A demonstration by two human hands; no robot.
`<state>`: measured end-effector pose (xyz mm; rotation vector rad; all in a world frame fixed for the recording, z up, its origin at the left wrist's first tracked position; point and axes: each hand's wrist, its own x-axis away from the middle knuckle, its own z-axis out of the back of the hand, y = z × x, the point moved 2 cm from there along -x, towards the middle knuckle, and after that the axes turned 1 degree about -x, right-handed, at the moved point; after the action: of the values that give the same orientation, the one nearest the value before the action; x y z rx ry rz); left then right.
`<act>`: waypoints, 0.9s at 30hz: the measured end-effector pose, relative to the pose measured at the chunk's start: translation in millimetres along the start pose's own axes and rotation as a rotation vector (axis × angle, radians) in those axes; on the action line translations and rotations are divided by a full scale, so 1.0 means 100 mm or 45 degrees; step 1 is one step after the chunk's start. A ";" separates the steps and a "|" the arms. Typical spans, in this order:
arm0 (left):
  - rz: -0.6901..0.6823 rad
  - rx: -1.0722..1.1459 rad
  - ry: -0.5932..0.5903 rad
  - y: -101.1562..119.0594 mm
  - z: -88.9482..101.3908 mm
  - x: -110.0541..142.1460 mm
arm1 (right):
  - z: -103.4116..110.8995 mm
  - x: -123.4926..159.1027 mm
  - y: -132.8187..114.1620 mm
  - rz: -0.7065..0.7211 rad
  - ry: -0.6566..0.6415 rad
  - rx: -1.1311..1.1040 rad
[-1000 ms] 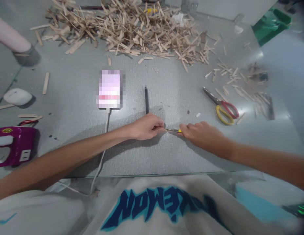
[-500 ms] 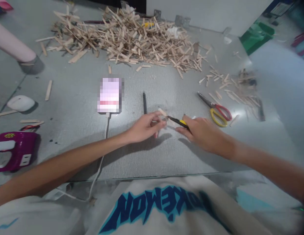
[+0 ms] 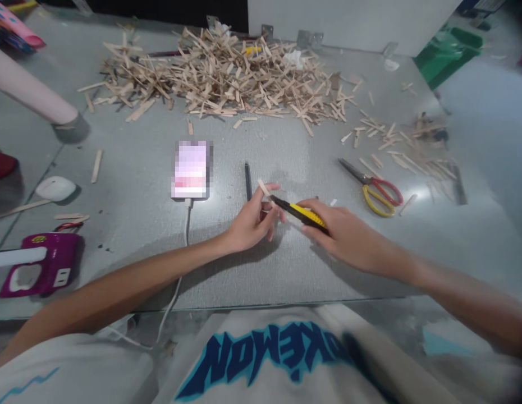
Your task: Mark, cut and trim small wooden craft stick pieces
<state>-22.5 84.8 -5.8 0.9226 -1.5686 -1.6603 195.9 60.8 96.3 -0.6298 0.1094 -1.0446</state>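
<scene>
My left hand is closed on a short wooden stick, pinched near the fingertips so that one end sticks up and away from me. In my right hand is a yellow and black utility knife, gripped along its handle. Its dark front end meets the stick at the left fingertips; the blade's edge is too small to make out. Just beyond my left hand a black pen lies on the table. Scissors with red and yellow handles rest to the right of my right hand.
A large heap of wooden sticks covers the back of the grey table. Left of my hands lies a phone with a white cable. A white mouse and a purple device sit further left.
The stick has turned more upright and shifted slightly left in my left hand. The knife has moved left with my right hand, showing more of its yellow body. The view has shifted slightly.
</scene>
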 end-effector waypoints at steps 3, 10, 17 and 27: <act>-0.039 -0.075 -0.043 -0.01 0.01 0.01 | 0.06 0.00 0.01 -0.022 0.018 0.084; -0.084 -0.156 -0.073 -0.02 -0.01 0.03 | 0.27 -0.03 -0.05 -0.009 0.012 0.143; -0.066 -0.183 -0.045 -0.07 -0.03 0.04 | -0.22 0.02 -0.14 -0.241 -0.019 0.210; -0.063 -0.328 -0.041 -0.06 -0.02 0.02 | -0.21 -0.03 -0.06 -0.171 -0.016 0.059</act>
<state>-21.7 82.1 -12.4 0.8082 -1.3224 -1.8679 182.1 52.3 81.6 -0.6081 0.0318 -1.1696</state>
